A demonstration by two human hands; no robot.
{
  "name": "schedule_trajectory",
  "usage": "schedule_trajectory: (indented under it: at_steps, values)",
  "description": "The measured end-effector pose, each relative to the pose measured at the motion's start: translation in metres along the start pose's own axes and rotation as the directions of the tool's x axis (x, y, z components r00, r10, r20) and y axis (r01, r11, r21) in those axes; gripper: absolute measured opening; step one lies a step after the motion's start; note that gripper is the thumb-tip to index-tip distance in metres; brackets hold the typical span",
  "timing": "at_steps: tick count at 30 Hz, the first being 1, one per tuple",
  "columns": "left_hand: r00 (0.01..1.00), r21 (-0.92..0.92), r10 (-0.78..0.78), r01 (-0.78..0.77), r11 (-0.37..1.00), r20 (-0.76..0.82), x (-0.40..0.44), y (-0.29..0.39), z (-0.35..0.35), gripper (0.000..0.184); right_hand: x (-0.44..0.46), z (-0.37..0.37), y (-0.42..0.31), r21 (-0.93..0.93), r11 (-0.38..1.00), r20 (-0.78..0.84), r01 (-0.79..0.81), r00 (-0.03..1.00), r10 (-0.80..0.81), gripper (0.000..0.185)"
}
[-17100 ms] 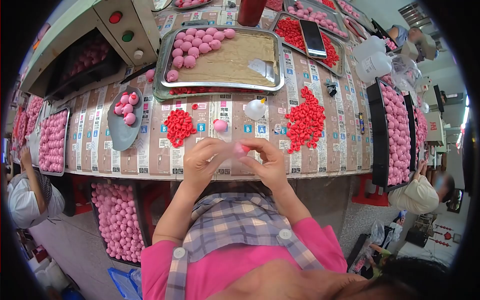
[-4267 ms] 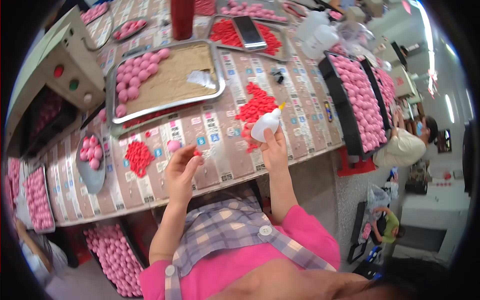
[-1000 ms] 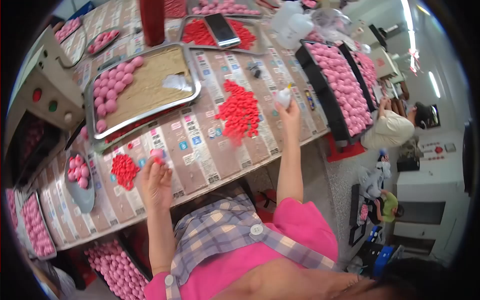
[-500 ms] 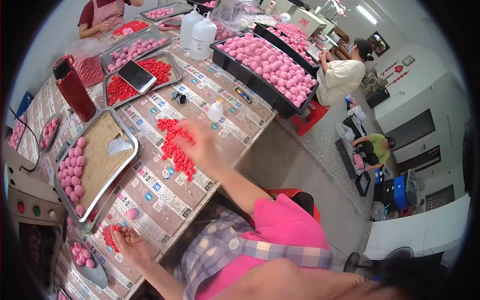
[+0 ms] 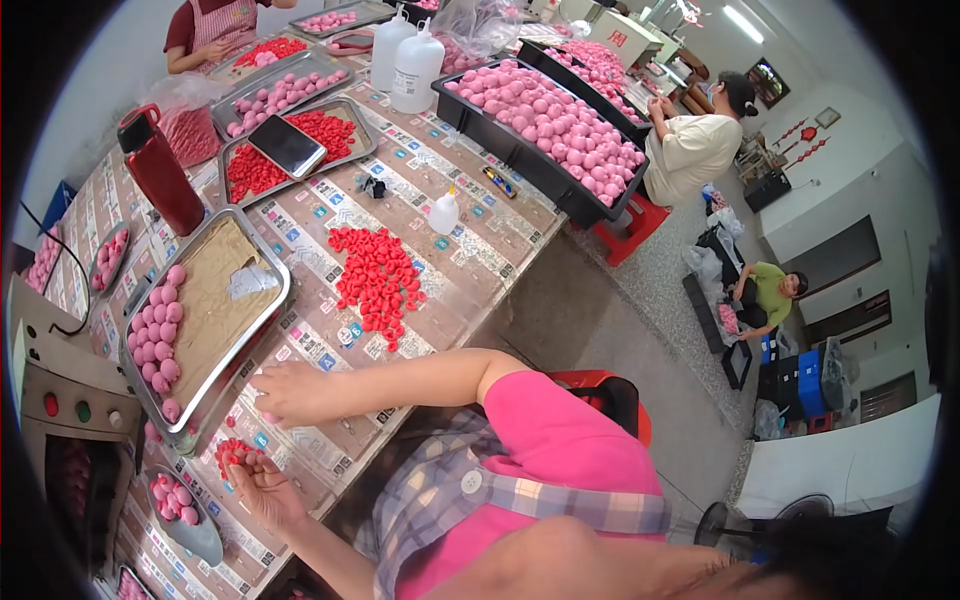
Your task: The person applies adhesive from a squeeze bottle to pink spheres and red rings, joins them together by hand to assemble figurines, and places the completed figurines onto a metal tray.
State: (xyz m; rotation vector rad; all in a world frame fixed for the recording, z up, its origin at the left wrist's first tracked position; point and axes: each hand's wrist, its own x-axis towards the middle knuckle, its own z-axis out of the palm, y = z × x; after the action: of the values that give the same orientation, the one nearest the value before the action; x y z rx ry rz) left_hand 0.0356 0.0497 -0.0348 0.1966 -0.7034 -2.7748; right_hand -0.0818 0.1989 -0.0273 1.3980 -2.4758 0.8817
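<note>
My left hand is at the near table edge, its fingers curled around a cluster of small red pieces. A pinkish ball seems to sit at its fingertips, too small to be sure. Just above it, my right hand is low over the table, palm down, fingertips closed on a pink ball that they partly hide. Loose red ring-like pieces lie in a pile beyond my right forearm. A metal tray left of the pile holds pink balls in rows along one side.
A red flask, a phone on a tray of red pieces, a small squeeze bottle and a cutter stand or lie farther back. A black crate holds many pink balls. A grey dish and a machine are at left. Other people sit nearby.
My right hand has moved from the red pile down and left to the loose pink ball near my left hand. My left hand stays nearly in place. The view has shifted slightly.
</note>
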Motion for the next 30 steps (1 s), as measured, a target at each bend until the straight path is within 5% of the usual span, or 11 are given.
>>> schedule_trajectory:
  at_steps: [6, 8, 9, 10, 11, 13, 14, 20, 23, 30]
  values:
    - [0.998, 0.098, 0.031, -0.025, 0.995, -0.062, -0.002, -0.007, 0.018, 0.028, 0.002, -0.024, -0.002, 0.14, 0.989, 0.04, -0.043, 0.998, 0.037, 0.023]
    - [0.984, 0.225, 0.085, -0.049, 0.973, -0.156, -0.004, -0.009, 0.027, 0.031, -0.006, -0.048, 0.001, 0.437, 0.9, -0.173, 0.001, 0.982, 0.082, 0.03]
    - [0.976, 0.272, 0.122, -0.069, 0.96, -0.182, -0.004, -0.014, 0.032, 0.029, -0.01, -0.068, -0.003, 0.648, 0.735, 0.007, -0.198, 0.967, 0.255, 0.034]
    - [0.978, 0.322, 0.114, -0.052, 0.945, -0.177, -0.004, -0.017, 0.03, 0.027, -0.019, -0.063, 0.005, 0.801, 0.551, 0.049, -0.236, 0.942, 0.333, 0.03]
    - [0.982, 0.35, 0.09, -0.027, 0.936, -0.166, -0.003, -0.023, 0.032, 0.025, -0.024, -0.068, 0.004, 0.941, 0.142, 0.221, -0.307, 0.876, 0.429, 0.026]
    - [0.98, 0.41, 0.02, 0.064, 0.91, -0.198, -0.003, -0.033, 0.054, 0.018, -0.028, -0.08, -0.006, 0.912, -0.074, 0.369, -0.403, 0.729, 0.577, 0.023]
    - [0.985, 0.399, -0.011, 0.08, 0.913, -0.173, -0.002, -0.04, 0.051, 0.018, -0.036, -0.08, -0.005, 0.916, -0.276, 0.399, -0.292, 0.748, 0.531, 0.023]
    - [0.995, 0.471, -0.064, 0.095, 0.877, -0.081, -0.006, -0.055, 0.057, 0.018, -0.06, -0.064, -0.003, 0.872, -0.425, 0.439, -0.243, 0.772, 0.459, 0.029]
    - [0.997, 0.513, -0.049, 0.071, 0.855, -0.057, -0.007, -0.056, 0.058, 0.018, -0.057, -0.066, -0.01, 0.905, -0.359, 0.384, -0.226, 0.798, 0.465, 0.029]
    - [0.999, 0.552, -0.037, 0.034, 0.833, -0.007, -0.01, -0.054, 0.059, 0.017, -0.062, -0.061, -0.019, 0.941, 0.19, 0.153, -0.279, 0.853, 0.499, 0.035]
